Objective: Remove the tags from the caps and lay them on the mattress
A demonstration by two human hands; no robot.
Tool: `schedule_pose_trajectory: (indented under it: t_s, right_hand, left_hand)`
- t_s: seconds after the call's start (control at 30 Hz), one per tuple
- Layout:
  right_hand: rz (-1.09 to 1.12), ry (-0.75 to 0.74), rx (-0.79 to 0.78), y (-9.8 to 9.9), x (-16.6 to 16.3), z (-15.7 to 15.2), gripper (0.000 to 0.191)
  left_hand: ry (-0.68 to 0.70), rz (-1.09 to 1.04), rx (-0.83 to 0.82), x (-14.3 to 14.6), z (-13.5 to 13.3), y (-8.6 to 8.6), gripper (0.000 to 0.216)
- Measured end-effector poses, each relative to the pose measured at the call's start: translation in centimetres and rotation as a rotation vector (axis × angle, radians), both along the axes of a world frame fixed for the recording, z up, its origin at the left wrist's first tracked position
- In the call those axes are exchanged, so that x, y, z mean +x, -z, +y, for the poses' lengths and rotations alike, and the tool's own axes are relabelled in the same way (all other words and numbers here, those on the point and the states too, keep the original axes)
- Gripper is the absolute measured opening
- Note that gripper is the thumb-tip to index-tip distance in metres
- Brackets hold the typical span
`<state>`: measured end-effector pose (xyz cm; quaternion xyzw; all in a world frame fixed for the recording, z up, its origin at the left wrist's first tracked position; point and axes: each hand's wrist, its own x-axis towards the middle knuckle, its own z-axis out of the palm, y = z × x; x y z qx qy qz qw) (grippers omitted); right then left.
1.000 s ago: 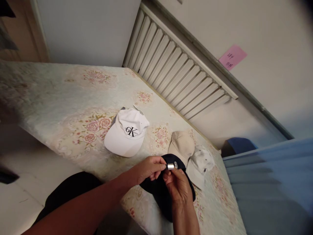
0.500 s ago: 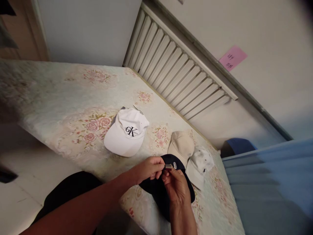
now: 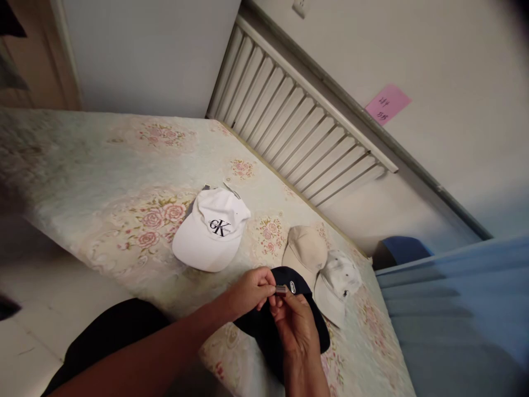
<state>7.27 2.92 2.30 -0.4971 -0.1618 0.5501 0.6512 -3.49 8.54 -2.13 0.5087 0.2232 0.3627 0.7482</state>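
A black cap lies between my hands, partly hidden under them. My left hand pinches the end of its strap with thumb and forefinger. From the other side, my right hand grips the strap at a small metal buckle. Just right of the buckle, an oval metal eyelet shows on the black fabric. Past my left hand sits a white cap with black lettering, its brim towards me. A beige cap and a pale grey-white cap rest beyond my right hand, close together.
The caps lie on a flower-patterned bed cover. Along its far side runs a pale radiator against the wall. A blue curtain hangs at the right, with a dark blue object behind it. A pink note is on the wall.
My hands remain at the buckle, with the left fingertips now right up against its edge. The whole view has shifted slightly; the other caps stay where they were.
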Motion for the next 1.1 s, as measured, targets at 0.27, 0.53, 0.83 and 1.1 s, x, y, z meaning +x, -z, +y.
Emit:
schedule_pose_trajectory:
  t_s: [0.27,0.53,0.83,1.1]
  right_hand:
    - [-0.025,0.004,-0.021,-0.1,0.9,0.0,0.030]
    - [-0.036,-0.015,-0.018,0.5,1.2,-0.2,0.027]
    - [-0.080,-0.065,-0.017,0.9,0.6,-0.2,0.024]
    - [-0.079,-0.019,-0.022,0.5,0.8,-0.3,0.024]
  left_hand:
    - [0.065,0.036,0.000,-1.0,-0.2,-1.0,0.018]
    - [0.029,-0.002,0.018,-0.5,-0.1,0.4,0.012]
    - [-0.021,-0.041,-0.037,-0.1,-0.2,0.6,0.011]
    - [-0.073,0.196,0.063,-0.8,-0.5,0.2,0.008]
